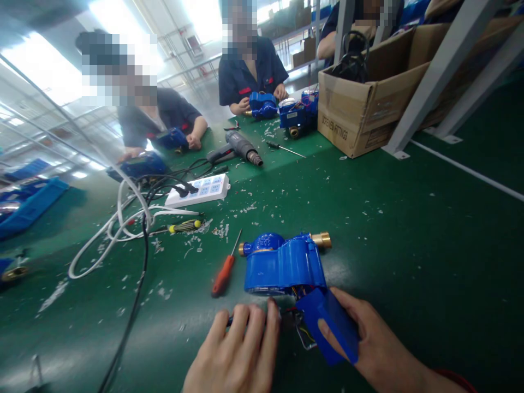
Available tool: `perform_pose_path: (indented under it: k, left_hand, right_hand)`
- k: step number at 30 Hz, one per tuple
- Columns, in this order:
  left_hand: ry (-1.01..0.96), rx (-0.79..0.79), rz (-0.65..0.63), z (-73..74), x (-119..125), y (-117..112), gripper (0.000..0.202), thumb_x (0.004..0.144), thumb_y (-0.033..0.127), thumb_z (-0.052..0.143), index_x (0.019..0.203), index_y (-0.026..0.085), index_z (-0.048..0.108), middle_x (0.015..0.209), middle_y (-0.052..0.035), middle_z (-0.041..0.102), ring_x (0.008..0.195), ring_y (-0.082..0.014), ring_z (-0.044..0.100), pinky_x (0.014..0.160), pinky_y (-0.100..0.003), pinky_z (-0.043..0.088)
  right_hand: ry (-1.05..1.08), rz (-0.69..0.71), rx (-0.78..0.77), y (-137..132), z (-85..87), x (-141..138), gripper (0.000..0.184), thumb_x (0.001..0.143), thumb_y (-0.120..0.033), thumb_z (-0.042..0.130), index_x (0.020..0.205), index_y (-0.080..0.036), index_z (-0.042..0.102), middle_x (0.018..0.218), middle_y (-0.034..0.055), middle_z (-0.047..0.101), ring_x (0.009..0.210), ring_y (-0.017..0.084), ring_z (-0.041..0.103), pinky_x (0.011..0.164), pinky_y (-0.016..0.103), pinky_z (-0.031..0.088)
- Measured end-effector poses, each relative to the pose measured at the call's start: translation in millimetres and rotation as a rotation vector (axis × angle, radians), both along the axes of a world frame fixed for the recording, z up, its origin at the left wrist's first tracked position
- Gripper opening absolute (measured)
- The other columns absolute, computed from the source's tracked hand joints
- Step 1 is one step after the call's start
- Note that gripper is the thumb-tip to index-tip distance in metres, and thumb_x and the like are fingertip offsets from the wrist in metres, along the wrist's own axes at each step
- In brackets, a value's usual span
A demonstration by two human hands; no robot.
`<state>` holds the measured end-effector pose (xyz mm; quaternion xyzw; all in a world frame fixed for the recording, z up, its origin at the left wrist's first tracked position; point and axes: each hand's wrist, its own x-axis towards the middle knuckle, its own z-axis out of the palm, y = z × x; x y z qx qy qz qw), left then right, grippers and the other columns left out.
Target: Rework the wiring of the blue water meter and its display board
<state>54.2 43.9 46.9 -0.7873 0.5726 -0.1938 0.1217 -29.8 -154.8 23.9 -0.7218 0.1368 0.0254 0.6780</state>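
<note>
The meter [284,265] lay on the mat [409,245], just ahead of both hands. The right hand [368,338] gripped the blue cover [331,325], pulled off the meter's near side. The left hand [237,355] pinched a small dark tool (mostly hidden) against the opening. Probably the wiring step; next calls for steady fingers. A screwdriver [224,273] lay left of the meter.

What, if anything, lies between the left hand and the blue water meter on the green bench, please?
Nothing visible does: the left hand has its fingertips right at the base of the blue water meter. The red-handled screwdriver lies off to its left, apart.
</note>
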Motion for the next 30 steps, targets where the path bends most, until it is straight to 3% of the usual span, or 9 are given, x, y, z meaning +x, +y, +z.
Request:
perform_pose_path:
  k: [3,8,14,22,30]
  left_hand:
    - [0.052,-0.009,0.053,-4.2,-0.3,4.7,0.038,0.085,0.012,0.033,0.119,0.015,0.050,0.097,-0.0079,0.059,0.090,-0.0242,0.050,0.078,-0.039,0.036]
    - [0.118,-0.104,0.190,-7.6,2.5,7.0,0.040,0.082,0.010,0.035,0.117,0.022,0.051,0.099,-0.0078,0.057,0.096,-0.0253,0.050,0.084,-0.043,0.036]
    - [0.129,-0.099,0.125,-5.4,10.2,-0.5,0.039,0.082,0.012,0.035,0.114,0.022,0.053,0.103,-0.0078,0.056,0.101,-0.0251,0.048,0.089,-0.044,0.033]
    - [0.150,0.022,0.103,3.9,16.5,-4.7,0.041,0.079,0.012,0.037,0.116,0.024,0.050,0.105,-0.0087,0.051,0.101,-0.0289,0.044,0.087,-0.046,0.035]
    - [0.120,0.028,0.014,8.5,27.1,-5.6,0.038,0.082,0.011,0.035,0.116,0.023,0.050,0.108,-0.0096,0.050,0.104,-0.0276,0.044,0.087,-0.045,0.035]
  right_hand:
    - [0.034,-0.028,0.046,1.7,-5.4,-2.0,0.025,0.073,-0.037,0.058,0.091,-0.020,0.063,0.074,0.0039,0.067,0.065,0.021,0.063,0.058,0.029,0.056]
    - [0.093,-0.132,-0.019,3.6,-14.9,-7.7,0.047,0.075,-0.047,0.056,0.110,-0.017,0.058,0.100,0.0097,0.065,0.089,0.025,0.062,0.073,0.032,0.056]
    - [0.141,-0.134,-0.103,1.5,-15.0,-10.4,0.050,0.074,-0.050,0.057,0.110,-0.015,0.058,0.104,0.0124,0.063,0.094,0.028,0.060,0.077,0.037,0.055]
    - [0.157,-0.154,0.045,0.4,-17.5,-9.9,0.057,0.070,-0.046,0.061,0.114,-0.011,0.052,0.107,0.0139,0.061,0.095,0.026,0.060,0.081,0.036,0.053]
    - [0.199,-0.122,0.087,-6.2,-15.7,-10.3,0.057,0.070,-0.047,0.064,0.115,-0.015,0.054,0.106,0.0122,0.063,0.096,0.028,0.061,0.080,0.037,0.054]
